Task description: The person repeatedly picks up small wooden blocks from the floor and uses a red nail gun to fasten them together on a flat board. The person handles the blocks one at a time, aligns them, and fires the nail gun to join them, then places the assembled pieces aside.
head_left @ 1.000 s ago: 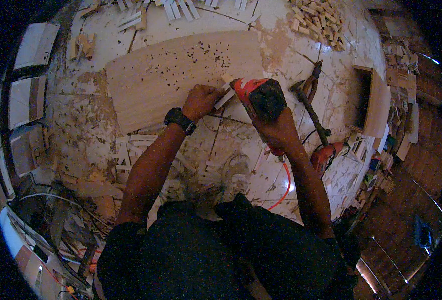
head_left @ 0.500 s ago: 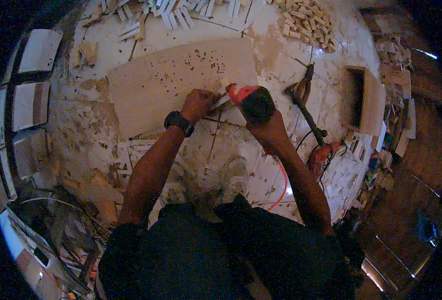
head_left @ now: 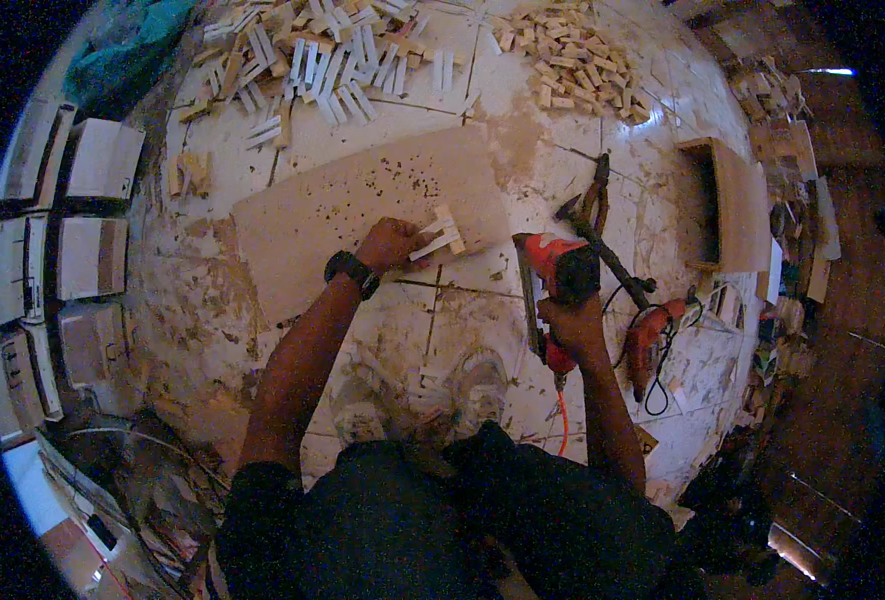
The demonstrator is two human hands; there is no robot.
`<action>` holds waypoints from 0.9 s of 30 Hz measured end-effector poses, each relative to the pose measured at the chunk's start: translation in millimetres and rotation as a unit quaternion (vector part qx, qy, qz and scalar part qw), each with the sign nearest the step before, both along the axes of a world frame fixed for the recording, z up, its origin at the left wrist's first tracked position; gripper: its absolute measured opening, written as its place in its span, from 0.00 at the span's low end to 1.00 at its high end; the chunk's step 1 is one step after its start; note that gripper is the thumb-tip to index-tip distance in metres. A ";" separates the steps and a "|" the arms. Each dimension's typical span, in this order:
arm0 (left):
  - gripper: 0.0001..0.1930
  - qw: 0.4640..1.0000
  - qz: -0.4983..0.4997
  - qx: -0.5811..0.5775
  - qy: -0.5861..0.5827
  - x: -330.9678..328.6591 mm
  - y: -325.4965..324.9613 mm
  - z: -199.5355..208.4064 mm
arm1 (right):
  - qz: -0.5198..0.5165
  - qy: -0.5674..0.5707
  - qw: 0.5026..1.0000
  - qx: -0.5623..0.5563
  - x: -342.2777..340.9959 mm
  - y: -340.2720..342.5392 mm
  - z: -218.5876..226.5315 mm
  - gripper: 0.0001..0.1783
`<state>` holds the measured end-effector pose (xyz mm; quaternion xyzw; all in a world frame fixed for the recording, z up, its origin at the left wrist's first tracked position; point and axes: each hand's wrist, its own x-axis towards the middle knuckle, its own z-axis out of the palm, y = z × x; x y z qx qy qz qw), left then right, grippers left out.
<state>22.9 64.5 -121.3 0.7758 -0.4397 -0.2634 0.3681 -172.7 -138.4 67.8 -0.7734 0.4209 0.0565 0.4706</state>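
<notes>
My left hand [head_left: 390, 243], with a dark watch at the wrist, is closed on a small wooden piece [head_left: 450, 230] made of pale strips joined crosswise. The piece is held over the near right edge of a flat wooden board [head_left: 297, 215], which has dark specks scattered on it. My right hand [head_left: 574, 325] grips a red and black nail gun [head_left: 556, 256], held apart from the piece and to its right. A red hose [head_left: 563, 425] runs down from the gun's lower end toward me.
Piled strip pieces [head_left: 337, 65] and small wooden blocks [head_left: 577, 65] lie at the far side. Right of the nail gun are a long dark tool [head_left: 617, 262], an orange corded power tool [head_left: 646, 345] and an open wooden box [head_left: 747, 205]. Pale box-like units [head_left: 105, 160] line the left.
My right hand has drawn the nail gun away from the wooden piece, to the right and nearer. My left hand still holds the piece, now more exposed. The view has shifted toward the far piles.
</notes>
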 end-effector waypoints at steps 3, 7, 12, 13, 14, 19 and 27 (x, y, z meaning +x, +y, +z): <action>0.13 0.998 -0.027 -0.027 -0.059 1.4 -0.1 5.5 | 0.035 0.022 0.999 -0.018 1.2 0.9 -0.8 0.17; 0.14 0.970 0.092 0.085 0.206 1.7 -0.4 14.8 | 0.034 -0.003 0.998 0.044 9.4 6.4 5.9 0.18; 0.18 0.993 0.053 -0.014 0.105 -2.6 3.4 23.9 | 0.077 -0.045 0.994 -0.060 12.7 10.1 4.6 0.17; 0.18 0.984 0.076 0.045 0.157 -2.1 4.7 27.4 | 0.072 -0.019 0.996 -0.048 10.3 9.3 3.6 0.18; 0.19 0.973 0.091 0.073 0.201 0.3 6.4 32.7 | 0.069 -0.020 0.997 -0.041 8.8 7.6 2.2 0.17; 0.14 0.982 0.082 0.151 -0.084 37.1 -8.8 71.0 | 0.096 -0.053 0.993 -0.047 -0.5 -2.7 -2.5 0.16; 0.31 0.960 0.267 -0.078 -0.018 57.9 -50.3 56.4 | 0.082 -0.084 0.991 -0.063 -8.4 -4.7 -4.3 0.18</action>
